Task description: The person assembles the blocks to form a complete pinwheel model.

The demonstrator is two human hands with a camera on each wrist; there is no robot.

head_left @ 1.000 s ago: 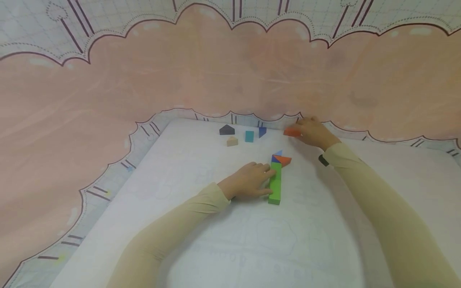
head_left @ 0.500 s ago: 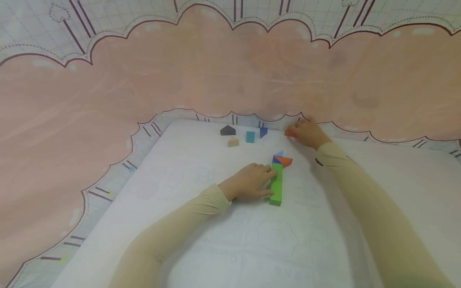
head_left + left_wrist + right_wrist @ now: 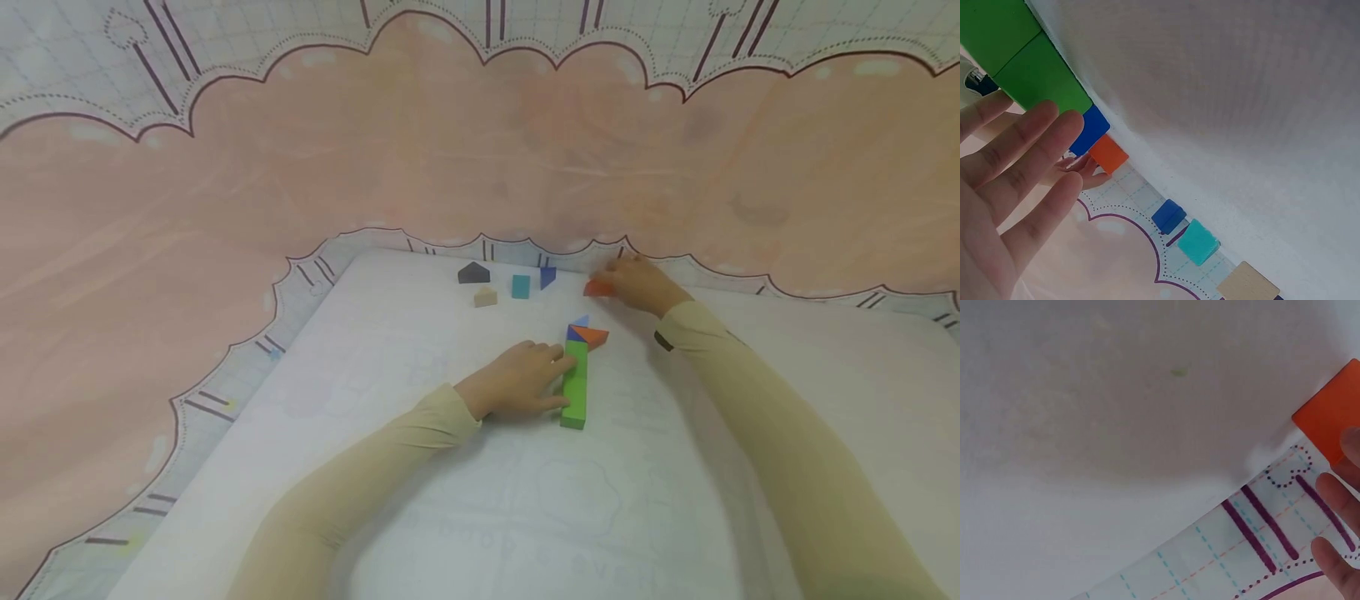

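Note:
My left hand (image 3: 517, 379) rests its fingers lightly against the left side of two green blocks (image 3: 575, 383) laid end to end. In the left wrist view those fingers are extended and spread. Past the green blocks' far end lie a dark blue triangle (image 3: 575, 333), an orange triangle (image 3: 594, 337) pointing right and a light blue tip (image 3: 581, 321). Near the far edge my right hand (image 3: 647, 283) pinches a separate orange block (image 3: 596, 289), its right part hidden by the fingers. The right wrist view shows a thumb or finger on this orange block (image 3: 1319, 415).
Along the far edge stand a black roof-shaped block (image 3: 473, 274), a beige block (image 3: 485, 297), a teal block (image 3: 521, 287) and a blue block (image 3: 547, 277). The white tabletop (image 3: 420, 333) meets a pink and white patterned cloth (image 3: 450, 167) behind it.
The right hand has shifted a little left and towards the person, bringing the orange block with it. The left hand and green blocks have kept their place.

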